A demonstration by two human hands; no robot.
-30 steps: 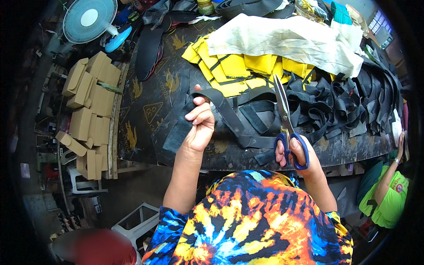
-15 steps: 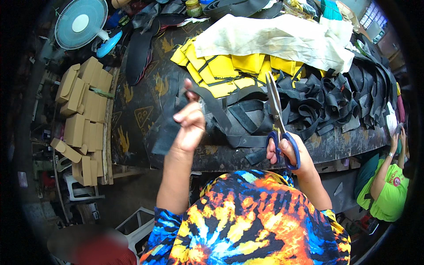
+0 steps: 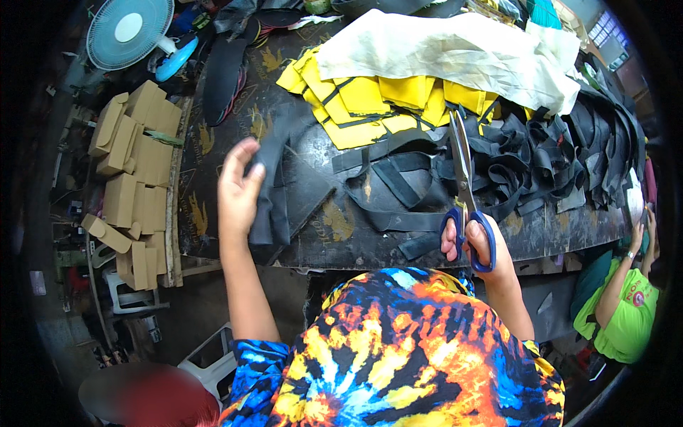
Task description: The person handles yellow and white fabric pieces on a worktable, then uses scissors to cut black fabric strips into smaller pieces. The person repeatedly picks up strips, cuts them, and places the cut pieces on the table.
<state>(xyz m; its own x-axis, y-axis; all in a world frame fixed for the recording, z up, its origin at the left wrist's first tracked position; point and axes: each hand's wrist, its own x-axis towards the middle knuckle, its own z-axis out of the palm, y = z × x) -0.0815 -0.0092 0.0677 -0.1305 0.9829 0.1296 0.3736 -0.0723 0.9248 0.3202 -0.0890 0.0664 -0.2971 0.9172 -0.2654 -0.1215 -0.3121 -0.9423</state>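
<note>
One piece of black leather (image 3: pixel 272 203) lies on the counter (image 3: pixel 299 249) just right of the left hand (image 3: pixel 238 188), whose half-open fingers touch or almost touch its left edge, the thumb a little apart from the rest; whether they grip it, I cannot tell. The right hand (image 3: pixel 499 249) has its fingers curled through the blue handles of one pair of scissors (image 3: pixel 462 160), well apart from that piece, the blades pointing away. Beyond lie black strips (image 3: pixel 541 160), too tangled to count, several yellow pieces (image 3: pixel 359 98) and one white cloth (image 3: pixel 441 53).
</note>
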